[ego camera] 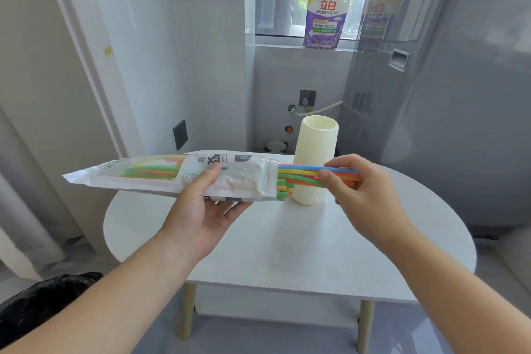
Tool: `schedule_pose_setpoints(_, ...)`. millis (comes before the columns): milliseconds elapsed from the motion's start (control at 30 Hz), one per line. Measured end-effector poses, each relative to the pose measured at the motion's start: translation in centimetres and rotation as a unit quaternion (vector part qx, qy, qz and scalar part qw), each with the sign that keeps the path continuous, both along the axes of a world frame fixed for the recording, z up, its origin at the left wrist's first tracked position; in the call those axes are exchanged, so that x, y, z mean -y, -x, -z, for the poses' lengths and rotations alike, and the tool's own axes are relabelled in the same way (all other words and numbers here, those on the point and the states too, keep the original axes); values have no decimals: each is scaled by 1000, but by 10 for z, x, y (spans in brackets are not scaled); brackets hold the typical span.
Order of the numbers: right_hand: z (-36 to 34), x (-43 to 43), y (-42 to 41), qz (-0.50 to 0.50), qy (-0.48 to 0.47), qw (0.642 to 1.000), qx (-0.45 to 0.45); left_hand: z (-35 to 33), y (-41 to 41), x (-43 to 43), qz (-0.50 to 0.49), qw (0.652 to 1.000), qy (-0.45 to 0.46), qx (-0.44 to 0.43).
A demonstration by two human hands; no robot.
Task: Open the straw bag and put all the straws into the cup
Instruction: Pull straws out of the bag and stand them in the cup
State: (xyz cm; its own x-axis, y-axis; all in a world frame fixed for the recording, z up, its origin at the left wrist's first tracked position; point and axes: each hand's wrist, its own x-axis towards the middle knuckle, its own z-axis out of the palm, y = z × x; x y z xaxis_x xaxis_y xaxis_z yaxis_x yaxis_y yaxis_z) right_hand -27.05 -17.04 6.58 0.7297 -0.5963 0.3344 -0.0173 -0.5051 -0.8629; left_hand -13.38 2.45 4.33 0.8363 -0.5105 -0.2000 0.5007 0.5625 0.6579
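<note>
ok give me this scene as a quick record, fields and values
left hand: grips the straw bag near its open end, held level above the table
right hand: pinches a bunch of straws sticking out of the bag mouth
cup: upright on the table behind the straws, none sticking out of it
stage: bag open, straws not yet in the cup

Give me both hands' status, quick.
Left hand: grips the straw bag.
Right hand: pinches the bundle of straws sticking out of the bag's open end.
</note>
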Motion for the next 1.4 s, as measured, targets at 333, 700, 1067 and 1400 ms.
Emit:
schedule_pose_setpoints(333,4,-4,-6,27,-246,965,92,-3,1,-2,-9,1000,5,-4)
schedule_pose_setpoints(700,6,-41,-38,-41,-510,850,128,-2,10,5,-4,1000,11,-1)
schedule_pose_setpoints(1067,-7,-27,-41,74,-440,886,128,-2,7,1,-20,999,18,-20)
schedule_pose_setpoints(1400,-23,-23,-31,42,-398,901,168,-3,4,1,-40,998,23,-35)
